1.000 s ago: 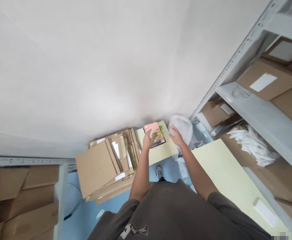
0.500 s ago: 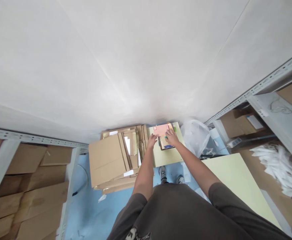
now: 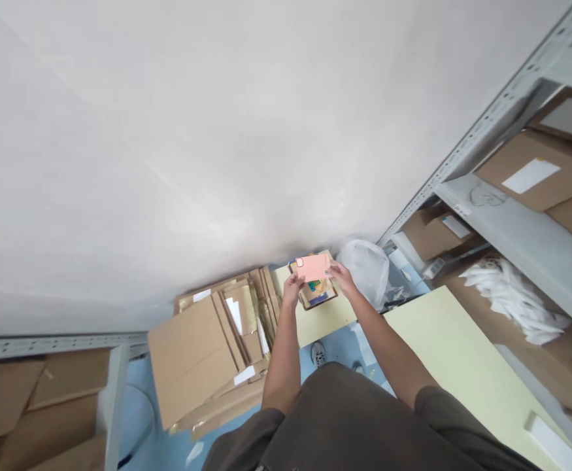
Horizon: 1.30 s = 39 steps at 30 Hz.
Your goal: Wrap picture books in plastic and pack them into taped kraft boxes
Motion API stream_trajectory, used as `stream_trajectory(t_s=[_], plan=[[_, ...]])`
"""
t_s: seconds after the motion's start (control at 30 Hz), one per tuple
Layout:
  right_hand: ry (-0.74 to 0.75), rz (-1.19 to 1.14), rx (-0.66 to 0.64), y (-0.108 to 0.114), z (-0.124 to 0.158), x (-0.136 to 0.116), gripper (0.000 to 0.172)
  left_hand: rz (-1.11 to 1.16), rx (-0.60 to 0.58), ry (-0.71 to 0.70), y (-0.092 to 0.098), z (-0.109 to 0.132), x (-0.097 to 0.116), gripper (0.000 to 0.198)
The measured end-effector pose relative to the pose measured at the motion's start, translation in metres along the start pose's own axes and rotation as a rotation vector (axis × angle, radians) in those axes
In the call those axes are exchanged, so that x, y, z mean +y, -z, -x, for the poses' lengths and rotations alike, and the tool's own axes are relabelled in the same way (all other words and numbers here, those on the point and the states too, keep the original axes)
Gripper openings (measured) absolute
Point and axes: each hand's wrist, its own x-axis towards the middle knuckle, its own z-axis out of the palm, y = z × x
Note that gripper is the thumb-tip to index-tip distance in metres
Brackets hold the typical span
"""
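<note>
Between my two hands is a flat pink rectangular packet (image 3: 314,268) with a red-outlined square in its upper left corner; I cannot make out its exact kind. My left hand (image 3: 293,288) pinches its lower left corner, and my right hand (image 3: 342,275) grips the right end. Beneath it, a shallow open box (image 3: 323,304) with colourful flat pieces rests on the pale yellow table (image 3: 310,330). The pink packet hides part of that box.
Flattened cardboard boxes (image 3: 195,356) are stacked left of the table. A clear plastic bag (image 3: 364,268) stands to its right. A second pale yellow surface (image 3: 462,366) is nearer on the right, beside a metal shelf (image 3: 521,229) with cartons and white bundles (image 3: 516,301).
The pink packet has been lifted from the box, now with both hands at its ends. Earlier my left hand was at its lower left edge and my right hand lay over the box.
</note>
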Motion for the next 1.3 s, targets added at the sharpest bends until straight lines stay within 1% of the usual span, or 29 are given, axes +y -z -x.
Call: stream_trajectory(t_s=[0.1, 0.23, 0.33, 0.4, 0.5, 0.6, 0.67, 0.73, 0.8, 0.9, 0.97, 1.03, 1.13, 1.2, 1.3], plan=[[-0.011, -0.166, 0.077, 0.033, 0.018, -0.018, 0.054, -0.024, -0.144, 0.001, -0.034, 0.009, 0.002, 0.063], [0.024, -0.258, 0.180, 0.091, 0.052, -0.033, 0.048, -0.046, -0.285, 0.022, -0.088, 0.025, 0.000, 0.063], [0.080, -0.302, 0.263, 0.143, 0.086, -0.039, 0.049, -0.064, -0.373, 0.014, -0.140, 0.042, -0.010, 0.066], [0.129, -0.349, 0.329, 0.179, 0.114, -0.041, 0.051, -0.048, -0.430, -0.001, -0.181, 0.060, -0.021, 0.066], [0.199, -0.444, 0.450, 0.229, 0.165, -0.043, 0.052, -0.021, -0.553, 0.015, -0.251, 0.103, -0.047, 0.063], [0.271, -0.530, 0.580, 0.272, 0.222, -0.041, 0.052, -0.100, -0.726, 0.054, -0.317, 0.163, -0.081, 0.059], [0.315, -0.569, 0.675, 0.300, 0.261, -0.036, 0.052, -0.165, -0.821, 0.080, -0.354, 0.204, -0.104, 0.059], [0.337, -0.597, 0.765, 0.328, 0.300, -0.028, 0.051, -0.200, -0.885, 0.115, -0.384, 0.241, -0.125, 0.063], [0.324, -0.605, 0.840, 0.358, 0.339, -0.018, 0.051, -0.226, -0.944, 0.159, -0.409, 0.269, -0.142, 0.067], [0.284, -0.566, 0.927, 0.400, 0.394, -0.006, 0.050, -0.293, -1.092, 0.222, -0.440, 0.297, -0.157, 0.072], [0.253, -0.533, 0.936, 0.421, 0.425, -0.002, 0.052, -0.356, -1.185, 0.247, -0.456, 0.308, -0.162, 0.073], [0.240, -0.516, 0.891, 0.435, 0.445, -0.001, 0.055, -0.400, -1.235, 0.242, -0.471, 0.315, -0.165, 0.071], [0.279, -0.514, 0.837, 0.443, 0.456, -0.006, 0.058, -0.404, -1.274, 0.215, -0.488, 0.321, -0.169, 0.067], [0.303, -0.520, 0.863, 0.444, 0.452, -0.009, 0.058, -0.402, -1.326, 0.220, -0.498, 0.321, -0.169, 0.067], [0.298, -0.549, 0.915, 0.444, 0.442, -0.015, 0.057, -0.436, -1.399, 0.232, -0.514, 0.315, -0.167, 0.071]])
